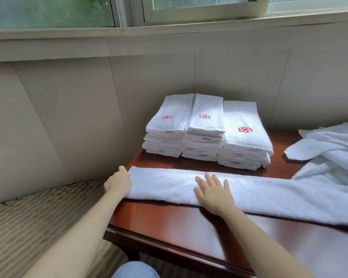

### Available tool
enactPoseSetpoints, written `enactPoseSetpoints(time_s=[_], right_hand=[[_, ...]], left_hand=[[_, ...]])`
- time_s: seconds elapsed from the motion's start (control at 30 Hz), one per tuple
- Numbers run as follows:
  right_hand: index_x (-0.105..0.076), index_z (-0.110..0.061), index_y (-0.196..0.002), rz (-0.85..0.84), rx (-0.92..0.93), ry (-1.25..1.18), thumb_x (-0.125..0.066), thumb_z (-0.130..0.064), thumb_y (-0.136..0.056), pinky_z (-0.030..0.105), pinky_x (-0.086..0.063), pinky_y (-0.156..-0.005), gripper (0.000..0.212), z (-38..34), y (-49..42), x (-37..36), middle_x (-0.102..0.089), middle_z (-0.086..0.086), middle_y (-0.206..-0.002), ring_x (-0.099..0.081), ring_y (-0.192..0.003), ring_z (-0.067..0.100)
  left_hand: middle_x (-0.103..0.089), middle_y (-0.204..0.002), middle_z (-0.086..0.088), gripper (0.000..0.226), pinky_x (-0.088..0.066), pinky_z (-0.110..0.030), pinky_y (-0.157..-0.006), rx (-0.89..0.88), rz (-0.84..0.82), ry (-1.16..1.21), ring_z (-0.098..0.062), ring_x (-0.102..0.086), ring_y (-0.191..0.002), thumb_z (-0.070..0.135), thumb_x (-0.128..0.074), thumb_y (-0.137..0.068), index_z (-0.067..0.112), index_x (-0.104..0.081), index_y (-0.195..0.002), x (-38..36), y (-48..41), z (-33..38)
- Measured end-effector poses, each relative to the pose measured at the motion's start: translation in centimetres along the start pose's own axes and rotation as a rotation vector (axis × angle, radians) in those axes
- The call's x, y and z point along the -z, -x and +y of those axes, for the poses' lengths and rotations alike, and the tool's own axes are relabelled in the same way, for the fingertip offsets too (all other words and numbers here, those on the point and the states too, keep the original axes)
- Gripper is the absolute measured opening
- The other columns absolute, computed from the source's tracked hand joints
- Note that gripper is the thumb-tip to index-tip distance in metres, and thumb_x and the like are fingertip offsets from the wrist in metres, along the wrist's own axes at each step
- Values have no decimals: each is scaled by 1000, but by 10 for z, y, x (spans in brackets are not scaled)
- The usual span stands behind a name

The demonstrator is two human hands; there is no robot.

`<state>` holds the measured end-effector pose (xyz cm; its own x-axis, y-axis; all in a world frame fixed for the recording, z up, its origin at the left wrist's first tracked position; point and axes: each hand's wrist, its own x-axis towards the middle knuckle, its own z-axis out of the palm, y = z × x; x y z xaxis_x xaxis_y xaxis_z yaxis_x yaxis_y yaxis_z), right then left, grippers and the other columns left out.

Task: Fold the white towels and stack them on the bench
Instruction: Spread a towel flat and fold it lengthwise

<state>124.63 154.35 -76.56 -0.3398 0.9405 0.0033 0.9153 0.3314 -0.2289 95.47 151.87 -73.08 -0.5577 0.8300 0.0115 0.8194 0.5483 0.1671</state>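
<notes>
A long white towel [249, 195], folded lengthwise into a narrow strip, lies across the glossy reddish-brown table [169, 223], running from the table's 9 o'clock edge out past the 3 o'clock side of the view. The left hand [119, 182] sits at the strip's left end, its fingers curled round the edge of the cloth and its thumb raised on the far side, so it grips that end. The right hand [213, 194] lies flat on the middle of the strip, fingers straight and slightly spread, pointing toward 12 o'clock and pressing the terry down; it grasps nothing. At 12 o'clock, against the beige panelled wall [78, 109], stand three stacks of folded towels [206, 133] side by side and touching, each top towel bearing a red embroidered emblem [245, 129], with small labels showing on the folded edges below. At 2 o'clock a loose heap of unfolded white towels [329, 149] rests on the table, near the right stack but apart from it, and its lower edge meets the long strip. Beyond 9 o'clock is a striped woven cushion [38, 213]. A window [189, 7] runs along the top above a ledge. A blue-denim knee [135, 270] shows at 6 o'clock.
</notes>
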Motion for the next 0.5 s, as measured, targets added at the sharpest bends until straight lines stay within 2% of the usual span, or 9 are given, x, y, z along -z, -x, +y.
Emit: enactPoseSetpoints(time_s=[0.13,0.2,0.27,0.33,0.37,0.43,0.47,0.5], right_hand=[[-19,-36,-147,-33,-2,-19,-19,-48,-98,53,2,-114,50,1,-2,2,-7,1,-160,-1,-147,21],[-19,-37,-147,-50,-6,-20,-19,-48,-98,53,3,-114,51,2,-3,3,-6,0,-160,0,-147,21],[-17,-37,-148,-59,-7,-17,-19,-48,-98,53,3,-114,51,2,-4,3,-5,0,-160,0,-147,21],[-17,-37,-148,-59,-9,-9,-18,-49,-98,53,3,-114,51,2,-4,4,-5,-1,-160,0,-147,21],[-17,-37,-148,-52,-15,-5,-18,-49,-98,53,3,-114,51,1,-3,4,-5,-1,-160,0,-147,20],[-16,-37,-148,-6,-50,-3,-19,-50,-97,53,2,-114,52,-1,1,2,-3,0,-160,0,-147,22],[-14,-37,-148,45,-83,-6,-19,-52,-97,54,3,-114,54,-2,3,0,1,2,-160,2,-147,23],[-10,-38,-150,117,-119,-2,-20,-53,-96,54,5,-113,56,-3,7,-2,5,3,-160,5,-147,25]], left_hand=[[-57,-123,-11,22,-39,-35,-75,41,-34,-85,-29,-56,-113,19,-36,-99,9,-41,-118,11,1,10],[-54,-129,-10,32,-42,-35,-81,89,-90,-122,-28,-54,-118,13,-39,-94,10,-42,-126,13,2,9],[-51,-134,-10,40,-43,-36,-89,166,-138,-103,-28,-50,-122,17,-40,-95,9,-39,-133,10,4,6],[-53,-131,-11,44,-43,-35,-91,245,-165,-54,-28,-53,-119,31,-38,-97,10,-36,-136,8,5,1],[-59,-123,-11,49,-47,-33,-89,273,-183,-27,-26,-60,-111,41,-36,-96,10,-38,-134,10,6,-1],[-69,-92,-10,60,-55,-26,-70,324,-256,45,-21,-71,-73,55,-33,-92,8,-46,-128,17,9,-2],[-69,-79,-10,64,-55,-23,-60,341,-301,94,-19,-69,-56,58,-34,-91,7,-47,-127,20,11,-2],[-68,-72,-11,66,-54,-23,-55,353,-340,154,-19,-67,-48,57,-39,-90,4,-45,-130,22,13,-1]])
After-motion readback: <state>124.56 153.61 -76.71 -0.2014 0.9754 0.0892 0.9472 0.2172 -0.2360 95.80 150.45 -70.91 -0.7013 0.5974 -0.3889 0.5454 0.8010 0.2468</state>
